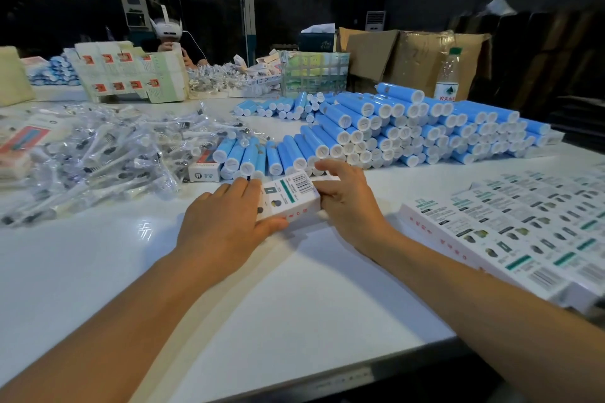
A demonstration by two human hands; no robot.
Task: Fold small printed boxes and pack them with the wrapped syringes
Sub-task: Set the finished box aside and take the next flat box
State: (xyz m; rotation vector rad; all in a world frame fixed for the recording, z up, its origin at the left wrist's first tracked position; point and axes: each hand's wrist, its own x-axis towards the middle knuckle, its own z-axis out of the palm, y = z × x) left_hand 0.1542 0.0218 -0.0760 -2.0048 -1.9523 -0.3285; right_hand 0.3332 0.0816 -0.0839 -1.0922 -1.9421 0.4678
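A small white printed box [288, 198] with a barcode and a green stripe lies on the white table [248, 288] at the centre. My left hand [226, 222] holds its left end, thumb curled under the near edge. My right hand [347, 199] grips its right end, fingers over the far side. A heap of plastic-wrapped syringes [108, 147] lies to the left. Blue tubes with white caps [393, 131] are stacked behind the box.
Flat printed box blanks [510, 232] are fanned out at the right. Another small box [204, 170] stands by the syringes. A water bottle [448, 75], cardboard cartons [412, 56] and a person across the table [170, 39] are at the back.
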